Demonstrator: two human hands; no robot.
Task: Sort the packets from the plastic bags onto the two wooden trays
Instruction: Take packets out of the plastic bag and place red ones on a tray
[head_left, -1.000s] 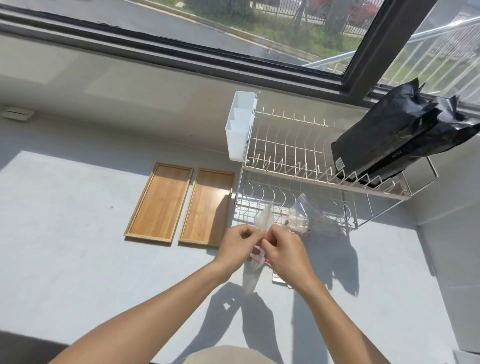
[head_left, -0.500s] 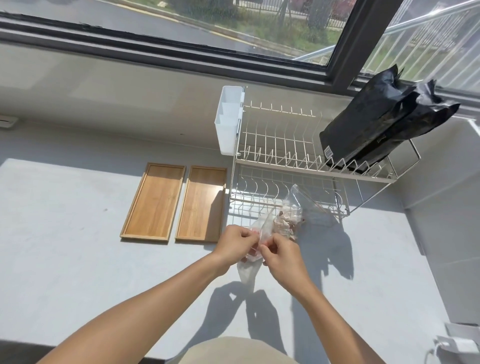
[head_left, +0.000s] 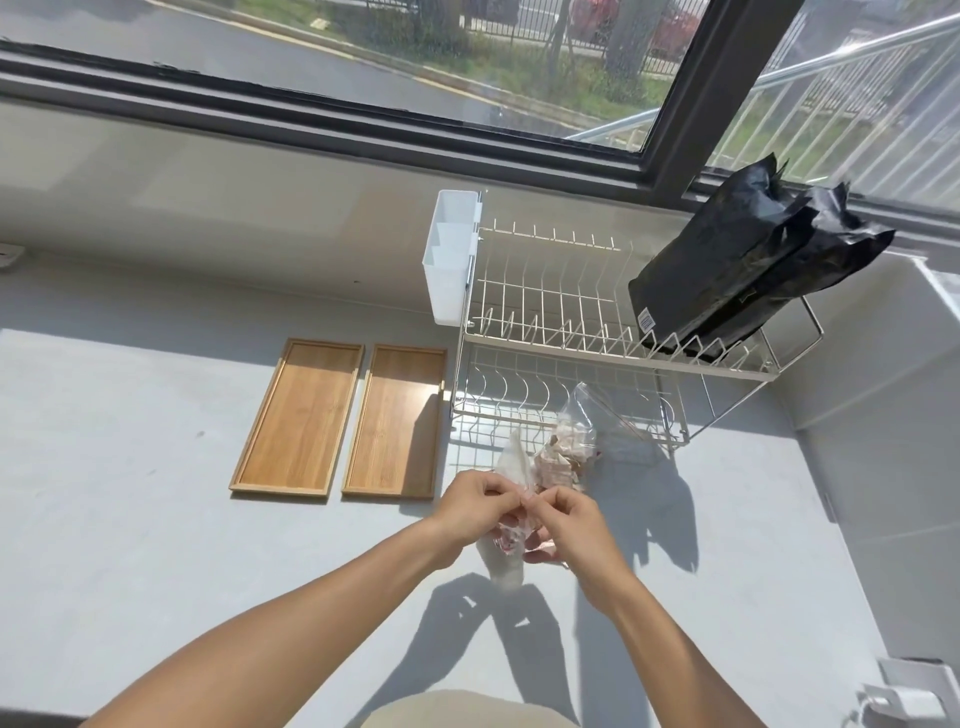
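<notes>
Two wooden trays lie side by side on the grey counter, the left tray (head_left: 298, 418) and the right tray (head_left: 397, 418), both bare. In front of the dish rack my left hand (head_left: 480, 506) and my right hand (head_left: 569, 522) pinch the top of a clear plastic bag (head_left: 506, 564) that holds small reddish packets and hangs down between them. A second clear plastic bag (head_left: 569, 441) with pale pinkish packets sits just behind my hands, against the rack's lower tier.
A white two-tier wire dish rack (head_left: 597, 353) stands right of the trays, with a white cutlery holder (head_left: 452, 257) on its left end and black pouches (head_left: 748, 265) on the top tier. A white plug (head_left: 906, 699) lies at the bottom right. A wall rises on the right.
My view has shifted slightly, so the scene sits a little lower and to the left. Both hands stay pinched together on the bag's top, working at it.
</notes>
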